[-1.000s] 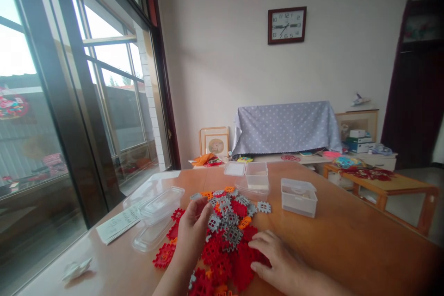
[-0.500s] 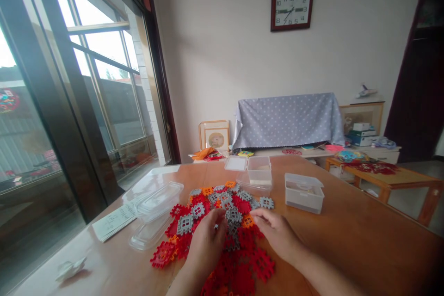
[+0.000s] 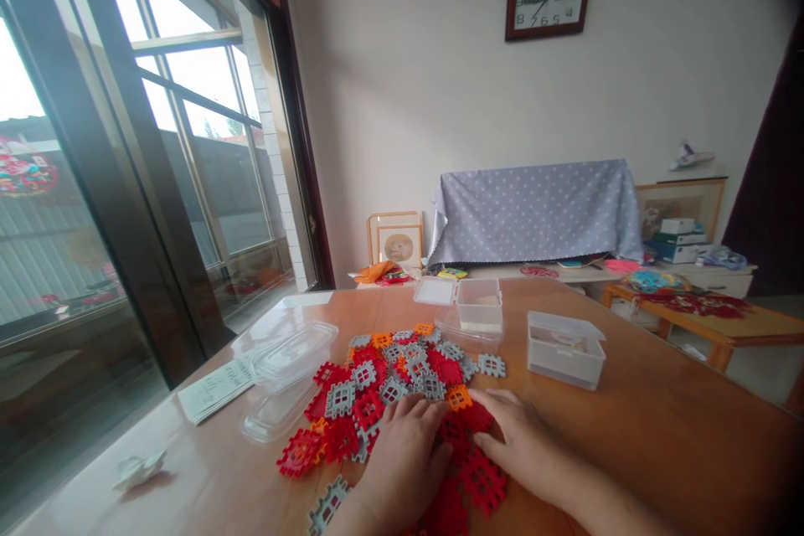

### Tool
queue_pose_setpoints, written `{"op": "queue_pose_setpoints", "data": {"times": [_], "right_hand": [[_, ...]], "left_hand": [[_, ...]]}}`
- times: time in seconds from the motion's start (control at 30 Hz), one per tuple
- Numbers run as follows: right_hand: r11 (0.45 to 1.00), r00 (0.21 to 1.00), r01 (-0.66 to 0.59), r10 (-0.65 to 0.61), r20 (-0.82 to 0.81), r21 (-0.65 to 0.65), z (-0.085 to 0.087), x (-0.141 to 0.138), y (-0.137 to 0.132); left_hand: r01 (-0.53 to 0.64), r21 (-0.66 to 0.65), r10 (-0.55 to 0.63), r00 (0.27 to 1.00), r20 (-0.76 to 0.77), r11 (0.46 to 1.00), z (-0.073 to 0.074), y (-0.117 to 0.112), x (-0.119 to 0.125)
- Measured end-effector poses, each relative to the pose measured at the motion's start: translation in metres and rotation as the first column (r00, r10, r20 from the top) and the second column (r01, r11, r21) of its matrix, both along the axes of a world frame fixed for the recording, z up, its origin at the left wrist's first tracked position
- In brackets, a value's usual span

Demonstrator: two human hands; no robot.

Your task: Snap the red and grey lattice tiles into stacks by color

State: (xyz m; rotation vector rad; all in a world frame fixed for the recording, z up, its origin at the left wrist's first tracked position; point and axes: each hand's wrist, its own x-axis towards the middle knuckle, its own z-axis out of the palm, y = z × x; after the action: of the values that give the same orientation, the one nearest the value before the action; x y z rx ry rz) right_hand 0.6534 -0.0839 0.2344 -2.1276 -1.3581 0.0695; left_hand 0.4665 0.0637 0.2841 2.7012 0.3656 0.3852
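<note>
A heap of red, grey and orange plastic interlocking tiles with notched edges lies before me. My left hand is over the near middle of the heap, fingers bent down. Its fingertips are hidden, as is anything under them. My right hand rests at the heap's right edge, thumb and forefinger apart around part of a red tile. Just beyond its forefinger is an orange tile. A separate grey tile lies beside my left wrist, and a red tile lies below my right thumb.
Clear plastic lids and a paper pad lie left of the heap. An open clear box stands behind it, another box to the right. Crumpled tissue is at the near left of the wooden table.
My left hand has come down and forward, its fingers turning over the tiles. A grey tile now shows beside my left wrist. My right thumb has spread from the forefinger. The view has shifted slightly.
</note>
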Motion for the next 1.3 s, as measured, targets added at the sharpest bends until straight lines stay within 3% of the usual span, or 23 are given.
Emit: {"op": "queue_pose_setpoints", "data": {"times": [0.2, 0.37, 0.6, 0.67, 0.8, 1.0, 1.17, 1.3], "right_hand": [[0.998, 0.989, -0.048, 0.051, -0.140, 0.029, 0.015, -0.014, -0.003], [0.971, 0.871, -0.190, 0.234, -0.432, 0.143, 0.019, -0.020, -0.004], [0.955, 0.840, -0.028, 0.182, -0.511, 0.294, 0.017, 0.005, -0.003], [0.957, 0.837, 0.044, 0.120, -0.534, 0.286, 0.016, 0.017, -0.005], [0.975, 0.891, 0.162, -0.079, -0.448, 0.151, 0.004, 0.042, -0.009], [0.979, 0.954, 0.190, -0.165, -0.251, 0.079, -0.015, 0.063, -0.010], [0.986, 0.983, 0.148, -0.138, -0.118, 0.081, -0.006, 0.055, -0.013], [0.999, 1.000, 0.026, -0.025, 0.012, -0.021, 0.009, 0.040, -0.015]], "left_hand": [[-0.026, 0.048, 0.027, 0.999, -0.024, 0.999, 0.002, 0.004, -0.001], [-0.123, 0.096, 0.125, 0.992, -0.013, 0.988, 0.001, 0.012, -0.004], [-0.207, 0.113, 0.214, 0.975, -0.055, 0.972, 0.006, 0.018, -0.006], [-0.245, 0.117, 0.254, 0.964, -0.073, 0.963, 0.009, 0.017, -0.006], [-0.268, 0.110, 0.278, 0.957, -0.086, 0.957, 0.011, 0.019, -0.006], [-0.241, 0.103, 0.248, 0.967, -0.055, 0.965, 0.009, 0.024, -0.008], [-0.217, 0.099, 0.221, 0.975, -0.030, 0.971, 0.009, 0.021, -0.009], [-0.135, 0.077, 0.136, 0.991, 0.001, 0.988, 0.007, 0.009, -0.005]]}}
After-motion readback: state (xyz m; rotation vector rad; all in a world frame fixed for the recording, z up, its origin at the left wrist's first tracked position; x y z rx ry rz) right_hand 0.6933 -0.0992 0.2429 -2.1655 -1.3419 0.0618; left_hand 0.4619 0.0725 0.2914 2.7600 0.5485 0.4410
